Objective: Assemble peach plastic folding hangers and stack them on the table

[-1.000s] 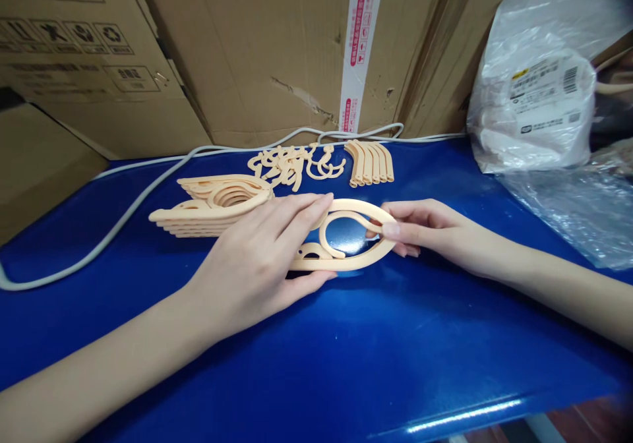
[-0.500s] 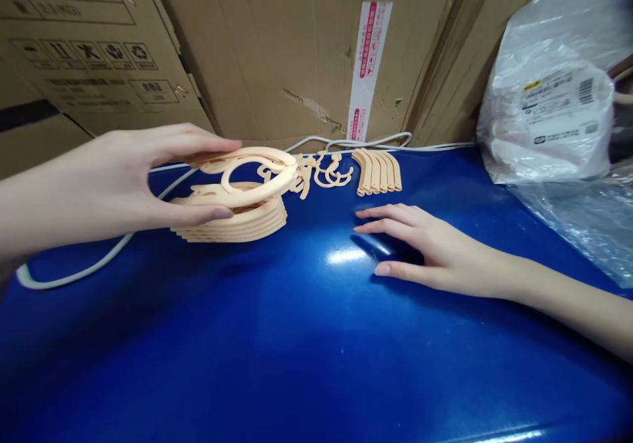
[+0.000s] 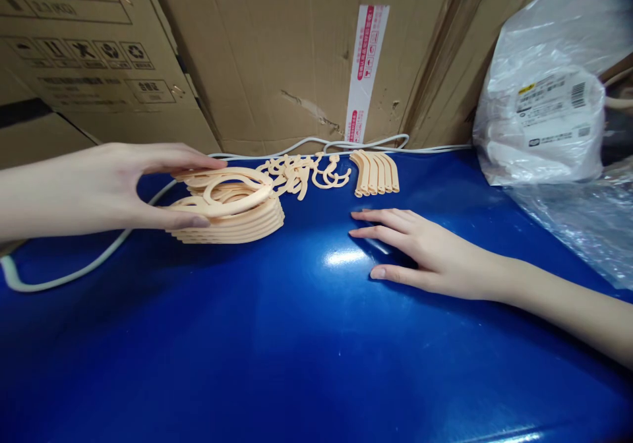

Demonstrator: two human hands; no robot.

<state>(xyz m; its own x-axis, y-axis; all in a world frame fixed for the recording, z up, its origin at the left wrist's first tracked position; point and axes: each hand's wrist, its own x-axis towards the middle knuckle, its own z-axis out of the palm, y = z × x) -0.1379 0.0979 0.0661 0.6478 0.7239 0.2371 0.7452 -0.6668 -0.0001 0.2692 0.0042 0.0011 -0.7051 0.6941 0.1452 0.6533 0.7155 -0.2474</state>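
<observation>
My left hand point(image 3: 133, 182) grips a peach plastic oval frame point(image 3: 225, 196) between thumb and fingers, resting it on top of a stack of like frames point(image 3: 232, 225) at the left of the blue table point(image 3: 297, 337). My right hand point(image 3: 425, 252) lies flat on the table with fingers stretched out and nothing in it. Behind the stack lies a heap of small peach hooks point(image 3: 301, 173). To the right of the hooks sits a row of short curved peach pieces point(image 3: 376, 173).
Cardboard boxes point(image 3: 277, 54) stand along the back edge. A white cable point(image 3: 74, 268) runs over the table's left side and along the back. A plastic bag with a label point(image 3: 539, 113) and crumpled clear film point(image 3: 583, 219) lie at the right.
My left hand carried the frame from the table's middle leftwards and lowered it onto the stack. My right hand let go of the frame and now rests flat.
</observation>
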